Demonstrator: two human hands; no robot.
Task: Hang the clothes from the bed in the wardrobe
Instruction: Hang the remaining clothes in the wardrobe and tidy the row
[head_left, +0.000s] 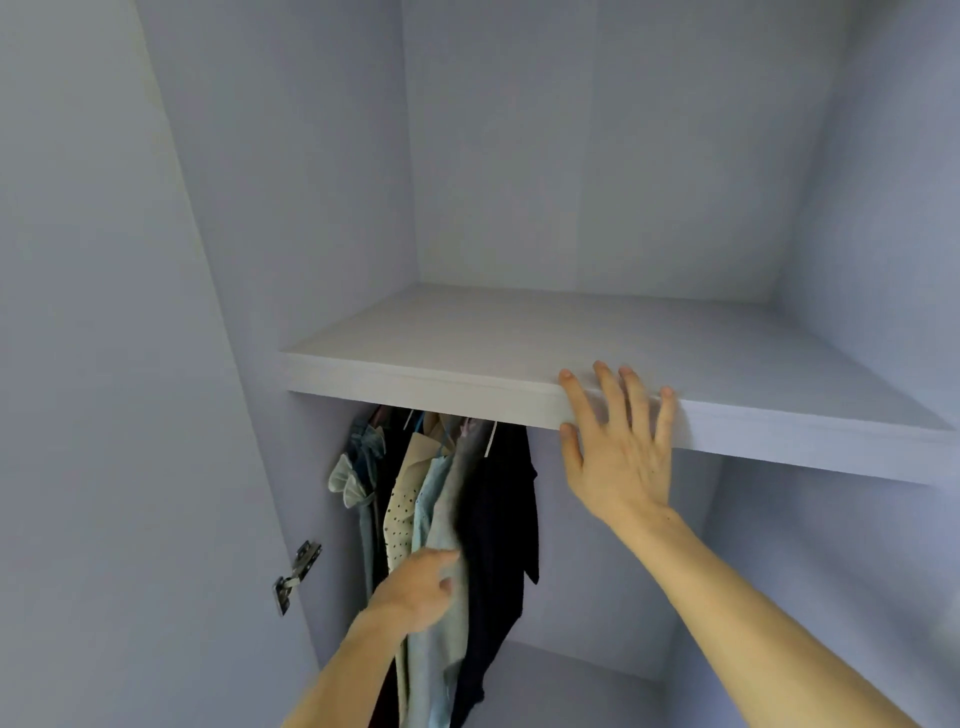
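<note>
Head view: the clothes (457, 519) were found hung in a tight bunch beneath the shelf (519, 338), at the left of the wardrobe (571, 156). Dark, pale blue, grey and dotted cream garments were noted. The left hand (415, 592) was laid against the pale blue garment, forefinger straight. The right hand (618, 452) was spread flat over the shelf's front edge. Open room was recorded right of the clothes.

Right hand (618, 452) high, fingers (609, 387) spread; left hand (415, 592) lower, blurred.
</note>
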